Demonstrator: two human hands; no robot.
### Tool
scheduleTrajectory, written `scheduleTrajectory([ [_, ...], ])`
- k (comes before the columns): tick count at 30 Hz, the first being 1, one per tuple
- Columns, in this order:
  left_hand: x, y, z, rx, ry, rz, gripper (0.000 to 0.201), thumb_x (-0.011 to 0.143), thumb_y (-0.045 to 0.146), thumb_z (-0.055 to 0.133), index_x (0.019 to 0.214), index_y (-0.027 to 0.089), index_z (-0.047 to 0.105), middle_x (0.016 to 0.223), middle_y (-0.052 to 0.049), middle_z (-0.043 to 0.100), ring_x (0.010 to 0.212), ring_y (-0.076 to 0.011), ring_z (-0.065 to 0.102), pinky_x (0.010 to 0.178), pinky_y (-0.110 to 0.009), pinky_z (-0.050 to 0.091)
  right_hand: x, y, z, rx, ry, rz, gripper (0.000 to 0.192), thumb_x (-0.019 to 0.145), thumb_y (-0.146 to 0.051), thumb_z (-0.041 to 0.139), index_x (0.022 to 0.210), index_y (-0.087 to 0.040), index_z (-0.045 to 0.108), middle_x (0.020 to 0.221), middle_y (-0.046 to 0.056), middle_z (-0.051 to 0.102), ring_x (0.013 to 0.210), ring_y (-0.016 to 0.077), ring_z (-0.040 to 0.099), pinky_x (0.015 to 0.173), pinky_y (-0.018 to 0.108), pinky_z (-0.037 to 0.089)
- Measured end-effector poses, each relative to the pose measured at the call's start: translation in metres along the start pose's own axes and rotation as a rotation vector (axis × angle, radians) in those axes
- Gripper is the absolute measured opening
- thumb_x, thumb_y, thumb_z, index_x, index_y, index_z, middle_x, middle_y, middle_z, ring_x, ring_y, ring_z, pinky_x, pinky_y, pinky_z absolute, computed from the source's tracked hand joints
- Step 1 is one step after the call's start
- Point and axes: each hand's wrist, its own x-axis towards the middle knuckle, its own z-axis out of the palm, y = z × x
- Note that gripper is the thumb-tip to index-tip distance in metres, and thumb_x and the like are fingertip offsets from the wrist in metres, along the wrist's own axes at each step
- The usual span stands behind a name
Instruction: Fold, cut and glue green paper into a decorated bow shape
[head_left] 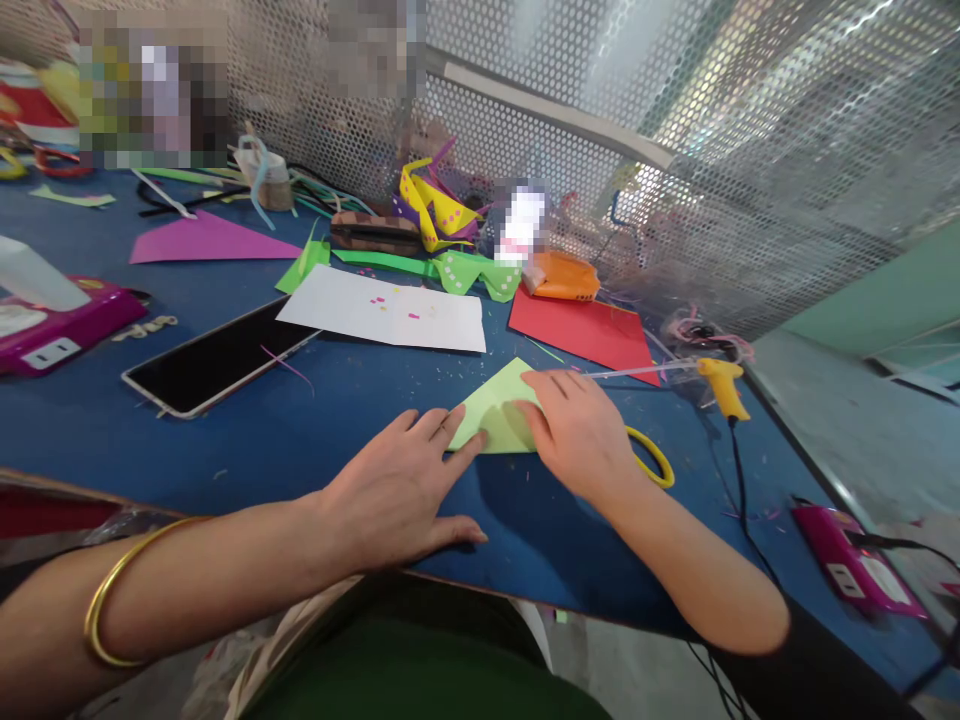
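Observation:
A light green sheet of paper [499,410], folded to a triangular shape, lies on the blue table near its front edge. My left hand [405,480] rests flat with fingers spread, fingertips on the paper's left corner and thumb on the table. Over the paper's right side is my right hand [581,430], its fingers bent and the thumb apart from them, touching the sheet. This hand hides the paper's right corner. A yellow loop handle [660,465] shows beside my right wrist; the rest of it is covered.
A yellow glue gun [724,385] with a cord lies right. Farther back are a white sheet [442,325], red paper [585,335], green paper glasses [476,275] and an orange packet [562,275]. Left are a phone [217,360] and a magenta tissue pack [97,315]. Perforated metal mesh [600,90] stands behind.

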Motion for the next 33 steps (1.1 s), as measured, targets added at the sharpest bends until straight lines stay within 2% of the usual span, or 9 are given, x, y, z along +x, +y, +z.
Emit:
scheduleTrajectory([
  [3, -0.001, -0.001, 0.002, -0.006, 0.015, -0.003, 0.084, 0.083, 0.072, 0.047, 0.143, 0.014, 0.047, 0.142, -0.026, 0.049, 0.124, -0.0398, 0.049, 0.097, -0.053, 0.041, -0.037, -0.018, -0.001, 0.109, -0.035, -0.194, 0.048, 0.1, -0.036, 0.038, 0.133, -0.004, 0.053, 0.133, 0.019, 0.06, 0.126, 0.0276, 0.052, 0.106, 0.044, 0.041],
  [5, -0.002, -0.002, 0.004, -0.008, 0.031, 0.003, 0.085, 0.082, 0.073, 0.046, 0.142, 0.014, 0.047, 0.142, -0.026, 0.048, 0.125, -0.0392, 0.048, 0.098, -0.053, 0.04, -0.055, -0.031, 0.004, 0.108, -0.077, -0.225, 0.058, 0.098, -0.04, 0.042, 0.139, 0.002, 0.046, 0.145, 0.022, 0.047, 0.138, 0.0318, 0.038, 0.11, 0.047, 0.038],
  [7, -0.003, -0.003, 0.007, -0.015, 0.05, 0.013, 0.084, 0.083, 0.074, 0.045, 0.142, 0.014, 0.047, 0.143, -0.025, 0.048, 0.125, -0.0386, 0.047, 0.098, -0.052, 0.04, -0.063, -0.041, 0.008, 0.1, -0.113, -0.206, 0.062, 0.097, -0.04, 0.042, 0.141, 0.003, 0.043, 0.149, 0.024, 0.041, 0.142, 0.0338, 0.033, 0.113, 0.05, 0.035],
  [10, -0.004, -0.004, 0.008, -0.011, 0.063, 0.018, 0.082, 0.084, 0.074, 0.042, 0.141, 0.015, 0.048, 0.141, -0.024, 0.05, 0.124, -0.0381, 0.048, 0.097, -0.051, 0.041, -0.062, -0.045, 0.01, 0.097, -0.147, -0.159, 0.061, 0.098, -0.04, 0.04, 0.141, 0.003, 0.043, 0.149, 0.023, 0.041, 0.141, 0.0339, 0.034, 0.115, 0.05, 0.032],
  [14, -0.004, -0.004, 0.005, 0.015, 0.033, 0.018, 0.084, 0.085, 0.075, 0.038, 0.143, 0.015, 0.047, 0.142, -0.024, 0.049, 0.124, -0.0379, 0.048, 0.098, -0.051, 0.041, -0.062, -0.043, 0.009, 0.087, -0.119, -0.14, 0.06, 0.099, -0.039, 0.038, 0.141, 0.003, 0.045, 0.148, 0.023, 0.043, 0.14, 0.0333, 0.036, 0.115, 0.049, 0.034],
  [19, -0.002, -0.004, 0.005, 0.013, 0.024, 0.018, 0.086, 0.084, 0.076, 0.037, 0.143, 0.015, 0.047, 0.146, -0.024, 0.045, 0.126, -0.0385, 0.047, 0.099, -0.052, 0.041, -0.071, -0.036, 0.011, 0.001, -0.066, 0.012, 0.062, 0.099, -0.042, 0.038, 0.137, 0.005, 0.048, 0.143, 0.026, 0.047, 0.137, 0.0359, 0.041, 0.11, 0.053, 0.039],
  [23, -0.005, -0.007, 0.009, 0.0, 0.057, 0.019, 0.087, 0.085, 0.075, 0.035, 0.142, 0.01, 0.048, 0.147, -0.023, 0.045, 0.13, -0.0368, 0.046, 0.103, -0.05, 0.039, -0.074, -0.035, 0.014, -0.019, -0.088, 0.016, 0.062, 0.099, -0.043, 0.038, 0.137, 0.005, 0.049, 0.143, 0.025, 0.048, 0.135, 0.0359, 0.043, 0.109, 0.052, 0.039],
  [27, -0.021, -0.012, 0.013, 0.036, 0.124, -0.03, 0.093, 0.087, 0.075, 0.03, 0.139, 0.001, 0.048, 0.146, -0.023, 0.047, 0.131, -0.0362, 0.047, 0.107, -0.048, 0.036, -0.073, -0.035, 0.013, -0.031, -0.098, -0.005, 0.063, 0.099, -0.044, 0.035, 0.137, 0.005, 0.049, 0.142, 0.025, 0.049, 0.135, 0.0362, 0.044, 0.109, 0.052, 0.041],
  [33, -0.043, -0.02, 0.015, 0.123, 0.168, -0.073, 0.086, 0.091, 0.07, 0.03, 0.136, 0.001, 0.053, 0.141, -0.023, 0.052, 0.13, -0.0382, 0.048, 0.107, -0.052, 0.034, -0.074, -0.033, 0.014, -0.042, -0.084, -0.027, 0.064, 0.099, -0.045, 0.035, 0.137, 0.004, 0.05, 0.142, 0.025, 0.049, 0.134, 0.0364, 0.045, 0.108, 0.053, 0.042],
])
